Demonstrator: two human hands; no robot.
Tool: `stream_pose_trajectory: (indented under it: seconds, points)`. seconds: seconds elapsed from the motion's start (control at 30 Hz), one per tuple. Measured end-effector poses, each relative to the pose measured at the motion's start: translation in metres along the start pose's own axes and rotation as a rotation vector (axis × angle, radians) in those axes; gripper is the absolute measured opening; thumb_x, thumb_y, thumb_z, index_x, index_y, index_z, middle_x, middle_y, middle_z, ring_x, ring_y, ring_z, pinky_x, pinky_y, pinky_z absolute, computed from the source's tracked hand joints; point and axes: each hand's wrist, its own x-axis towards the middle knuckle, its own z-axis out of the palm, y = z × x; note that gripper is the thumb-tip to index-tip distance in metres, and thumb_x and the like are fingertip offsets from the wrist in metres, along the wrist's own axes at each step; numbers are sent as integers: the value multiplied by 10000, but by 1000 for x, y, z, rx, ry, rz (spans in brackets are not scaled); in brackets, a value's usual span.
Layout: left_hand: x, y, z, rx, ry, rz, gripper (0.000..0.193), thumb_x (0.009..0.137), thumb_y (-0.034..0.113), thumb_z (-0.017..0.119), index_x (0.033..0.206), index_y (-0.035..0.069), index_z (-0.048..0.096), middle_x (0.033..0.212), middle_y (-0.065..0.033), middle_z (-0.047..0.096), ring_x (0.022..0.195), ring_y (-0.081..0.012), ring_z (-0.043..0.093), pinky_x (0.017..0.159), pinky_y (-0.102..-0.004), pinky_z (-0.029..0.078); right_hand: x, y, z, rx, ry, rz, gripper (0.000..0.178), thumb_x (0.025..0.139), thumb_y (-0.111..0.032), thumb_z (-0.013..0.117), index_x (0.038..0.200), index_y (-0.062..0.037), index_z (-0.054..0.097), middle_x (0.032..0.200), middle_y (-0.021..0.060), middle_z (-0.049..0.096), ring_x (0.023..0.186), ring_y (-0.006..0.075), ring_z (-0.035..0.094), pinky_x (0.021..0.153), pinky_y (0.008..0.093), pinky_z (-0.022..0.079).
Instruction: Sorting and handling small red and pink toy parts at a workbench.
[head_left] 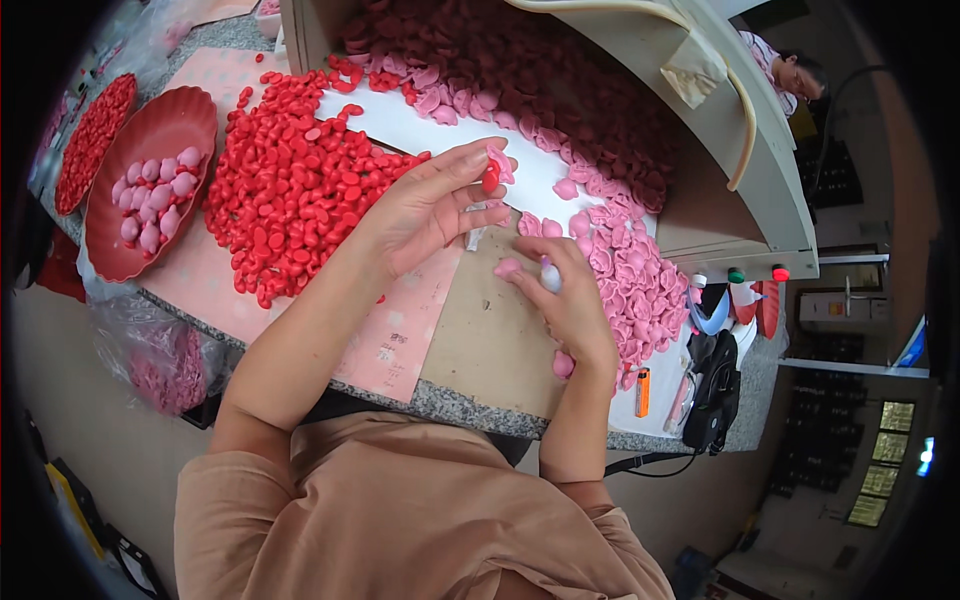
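Note:
My left hand point(425, 205) is raised over the bench, thumb and fingers pinching a small pink cupped plastic piece point(503, 163). A glossy red bean-shaped piece point(490, 180) sits against it at the fingertips. To its right and lower, my right hand point(572, 305) is closed round a small white bottle-like thing point(550, 277), mostly hidden by the fingers. Another pink piece point(508, 268) shows at its thumb and fingertip. Beside my left forearm lies a big heap of red pieces point(300, 175). Pink cupped pieces point(635, 275) are piled just right of my right hand.
At the left, a red fluted dish point(105, 240) holds several pink-and-red pieces. More pink pieces fill the hooded box point(730, 200) at the back. An orange lighter point(643, 392) and a black bag point(712, 390) lie at the right edge. Another person point(790, 75) is at far right.

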Motion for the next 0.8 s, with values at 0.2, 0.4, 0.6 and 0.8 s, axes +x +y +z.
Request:
stream_pose_trajectory:
  seconds: [0.2, 0.4, 0.6, 0.8]
  points:
    - [-13, 18, 4, 16, 24, 14, 450, 914, 197, 552, 1314, 39, 421, 1008, -23, 602, 899, -122, 586, 846, -328, 508, 4, -3, 11, 53, -219, -110, 307, 772, -135, 684, 1051, -26, 617, 1016, 125, 578, 981, 253, 541, 854, 332, 426]
    - [-2, -16, 10, -70, -89, -28, 488, 918, 209, 545, 1357, 77, 379, 1056, -13, 574, 903, -139, 587, 888, -346, 480, -20, -1, -6, -29, -49, -64, 252, 703, -30, 701, 935, 2, 609, 937, 135, 571, 830, 274, 570, 749, 352, 451]
    - [-2, -9, 9, 21, 17, 31, 487, 947, 227, 488, 1376, 63, 326, 1054, -11, 578, 987, -132, 577, 956, -338, 465, -15, -10, -10, 83, -87, -100, 312, 680, 23, 694, 981, 14, 615, 903, 127, 563, 839, 275, 570, 756, 318, 449]
    - [2, -28, 9, -15, 32, -81, 425, 947, 233, 486, 1327, 65, 402, 1086, -22, 585, 967, -160, 590, 932, -351, 477, -28, -7, -15, 112, -71, -79, 300, 698, 9, 698, 988, 6, 619, 891, 111, 564, 817, 245, 574, 737, 306, 450]
